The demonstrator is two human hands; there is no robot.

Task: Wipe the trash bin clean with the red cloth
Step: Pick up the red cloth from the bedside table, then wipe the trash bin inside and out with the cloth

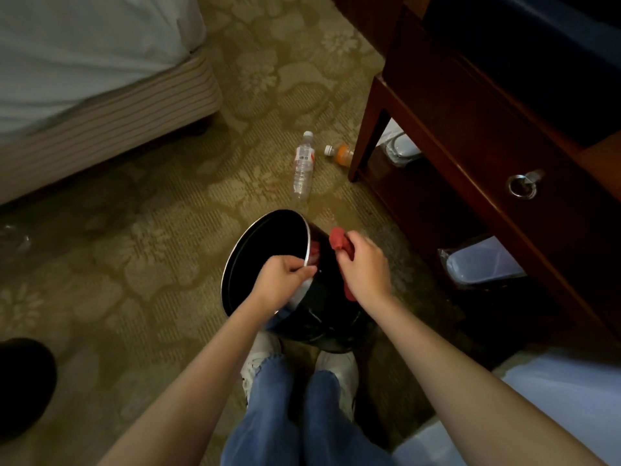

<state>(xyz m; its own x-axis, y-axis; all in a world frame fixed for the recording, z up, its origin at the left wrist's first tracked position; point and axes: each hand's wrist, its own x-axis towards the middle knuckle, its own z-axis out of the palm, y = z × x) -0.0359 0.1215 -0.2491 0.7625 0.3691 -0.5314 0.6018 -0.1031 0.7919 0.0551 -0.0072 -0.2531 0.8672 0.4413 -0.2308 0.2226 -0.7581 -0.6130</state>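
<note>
Red cloth (337,242): soft and bunched in my right hand (364,264), fingers curled round it, pressed against the bin's outer wall, with a tail hanging below my palm.
Trash bin (331,311): black, glossy and round, tipped over the carpet (151,247) just ahead of my shoes. I cannot tell whether its base touches down.
Long axis: it runs from the open mouth on the left back down towards my feet.
Left hand (280,280): thumb and fingers pinch the bright metal rim at its near edge, steadying the tilt.
Key relation: the wall sits right under the cloth, touching. The inside lies left of it, across the rim and closer to my left hand.
Next, my guess: sweep round the curved wall and turn the bin by the rim.
Texture: the slick shell throws reflections, so the cloth should glide.
Beyond: a clear water bottle (303,166) lies on the carpet near the wooden desk (470,129) leg.
</note>
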